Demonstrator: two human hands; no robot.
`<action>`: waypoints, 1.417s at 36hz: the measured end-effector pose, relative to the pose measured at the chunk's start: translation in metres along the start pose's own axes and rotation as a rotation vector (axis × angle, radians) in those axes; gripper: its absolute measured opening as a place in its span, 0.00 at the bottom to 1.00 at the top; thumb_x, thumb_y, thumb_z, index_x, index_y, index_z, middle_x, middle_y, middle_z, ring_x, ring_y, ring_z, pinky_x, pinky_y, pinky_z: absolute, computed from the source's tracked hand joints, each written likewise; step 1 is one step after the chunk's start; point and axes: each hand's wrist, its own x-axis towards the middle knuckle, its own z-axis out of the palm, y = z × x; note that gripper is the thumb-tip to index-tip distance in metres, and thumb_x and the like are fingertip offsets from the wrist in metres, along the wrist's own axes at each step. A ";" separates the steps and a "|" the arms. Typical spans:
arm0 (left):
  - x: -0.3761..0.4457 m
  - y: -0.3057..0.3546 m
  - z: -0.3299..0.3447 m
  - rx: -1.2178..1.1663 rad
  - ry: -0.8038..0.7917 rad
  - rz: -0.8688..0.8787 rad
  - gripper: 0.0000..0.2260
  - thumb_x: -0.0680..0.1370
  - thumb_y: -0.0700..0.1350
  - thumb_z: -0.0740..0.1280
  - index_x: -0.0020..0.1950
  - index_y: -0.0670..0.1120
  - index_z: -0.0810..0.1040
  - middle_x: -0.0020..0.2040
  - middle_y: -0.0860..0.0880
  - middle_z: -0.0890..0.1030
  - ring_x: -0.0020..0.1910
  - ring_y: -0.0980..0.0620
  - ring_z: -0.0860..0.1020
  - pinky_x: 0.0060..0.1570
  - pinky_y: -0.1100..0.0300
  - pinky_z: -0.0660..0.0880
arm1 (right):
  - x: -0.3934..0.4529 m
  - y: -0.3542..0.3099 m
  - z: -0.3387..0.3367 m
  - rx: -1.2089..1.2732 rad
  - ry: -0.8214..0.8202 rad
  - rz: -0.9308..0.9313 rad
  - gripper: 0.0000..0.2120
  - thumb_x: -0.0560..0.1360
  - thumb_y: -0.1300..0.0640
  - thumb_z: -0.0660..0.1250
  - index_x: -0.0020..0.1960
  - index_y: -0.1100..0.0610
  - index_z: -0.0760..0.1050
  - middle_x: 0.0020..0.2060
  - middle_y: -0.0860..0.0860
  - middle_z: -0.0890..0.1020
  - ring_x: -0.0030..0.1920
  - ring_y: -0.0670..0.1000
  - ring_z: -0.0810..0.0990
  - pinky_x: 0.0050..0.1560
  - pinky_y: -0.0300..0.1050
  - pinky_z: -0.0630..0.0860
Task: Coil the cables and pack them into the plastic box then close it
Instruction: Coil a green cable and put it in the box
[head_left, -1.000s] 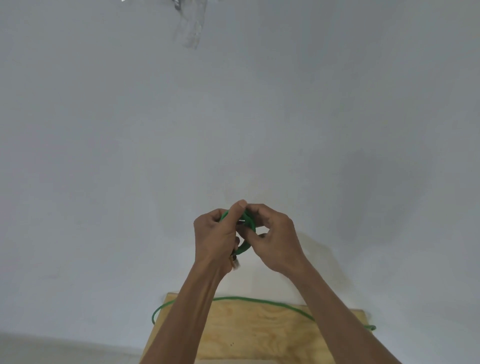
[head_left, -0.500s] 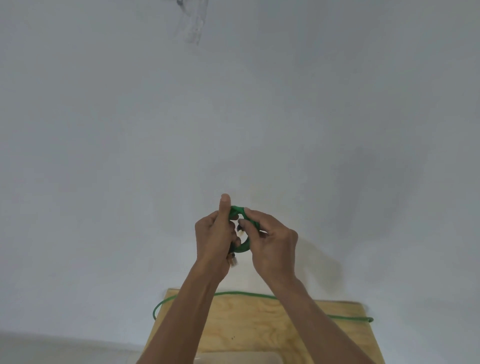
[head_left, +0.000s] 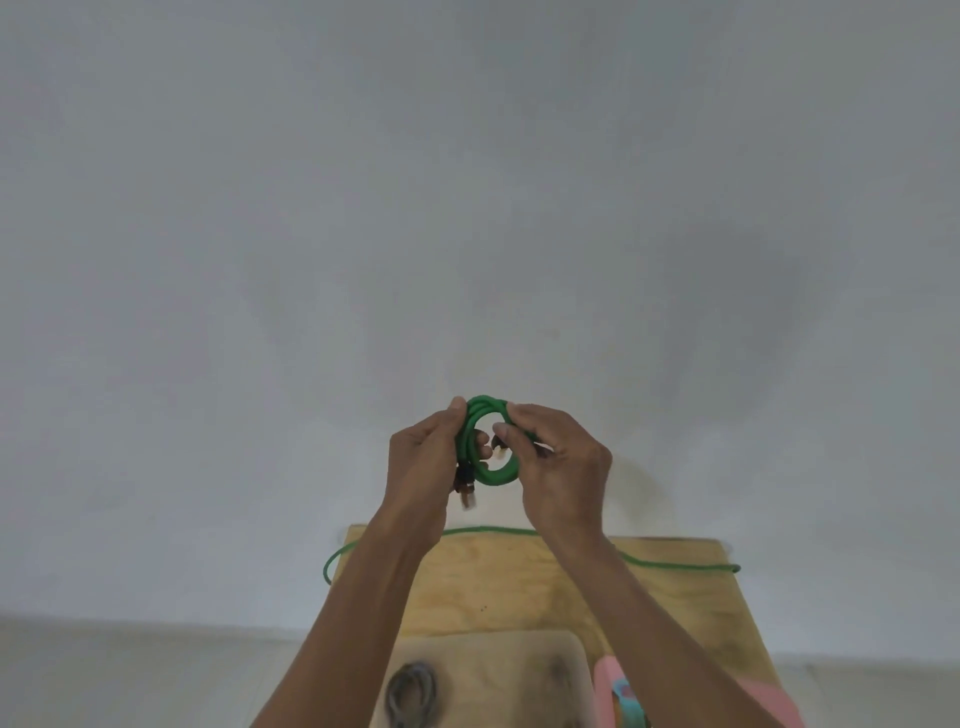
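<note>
Since the earlier frames the green coil has gained turns and opened into a clear ring, and the view has tipped down to show a box at the bottom edge. Both hands are raised in front of the pale wall (head_left: 467, 182), close together, each clamped on the green cable (head_left: 491, 474): the left hand (head_left: 423, 462) pinches the coil's left side between thumb and fingers, and the right hand (head_left: 563, 467) grips its right side with a finger hooked through the ring. A clear-tipped plug (head_left: 467, 496) hangs just below the left hand; another small plug sits inside the ring by the right fingertips. Below the hands, the uncoiled length of the same cable trails across the far edge of the wooden worktop (head_left: 519, 582), looping off to the left and running off to the right. Nearer still, under the forearms, stands a translucent plastic box (head_left: 519, 670) with a grey coiled cable (head_left: 413, 693) inside it. Just right of the box lies a pink object (head_left: 610, 686), partly hidden by the right forearm.
</note>
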 end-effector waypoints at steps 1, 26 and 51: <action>0.000 -0.003 -0.004 0.013 0.005 -0.004 0.14 0.81 0.51 0.66 0.43 0.45 0.86 0.38 0.42 0.83 0.39 0.45 0.79 0.43 0.49 0.73 | -0.005 0.001 0.001 0.000 0.004 0.009 0.10 0.69 0.68 0.77 0.49 0.61 0.85 0.45 0.51 0.86 0.43 0.45 0.85 0.44 0.41 0.83; -0.002 -0.154 -0.106 0.376 0.103 -0.304 0.08 0.79 0.47 0.70 0.48 0.44 0.85 0.38 0.47 0.85 0.36 0.52 0.82 0.38 0.55 0.81 | -0.174 0.094 -0.006 -0.257 -0.021 0.500 0.07 0.69 0.66 0.77 0.47 0.61 0.86 0.42 0.53 0.86 0.43 0.43 0.83 0.45 0.28 0.76; -0.018 -0.228 -0.169 0.982 0.053 -0.340 0.13 0.84 0.46 0.61 0.54 0.41 0.83 0.42 0.46 0.81 0.41 0.46 0.78 0.40 0.59 0.68 | -0.244 0.158 0.021 -0.476 -0.286 0.826 0.10 0.71 0.64 0.76 0.52 0.62 0.85 0.48 0.55 0.87 0.47 0.50 0.83 0.51 0.36 0.75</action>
